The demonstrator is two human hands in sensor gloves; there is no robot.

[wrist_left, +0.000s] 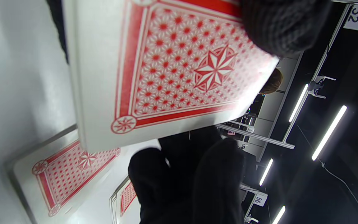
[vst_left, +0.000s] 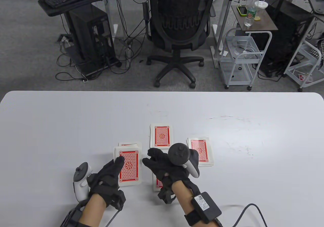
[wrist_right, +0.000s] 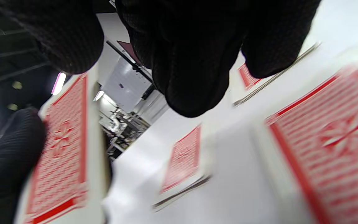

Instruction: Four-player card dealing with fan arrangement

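Observation:
My left hand grips a deck of red-backed cards, thumb lying on its top card; the left wrist view shows the deck close up under the thumb. On the white table lie face-down piles: one at the far middle, one to the right, one peeking out behind the deck, and a near one mostly hidden under my right hand. That hand hovers beside the deck, fingers loosely curled with no card between them.
The table's far edge faces a black office chair, a computer tower with cables, and a white cart. Bare table surface stretches left and right of the piles.

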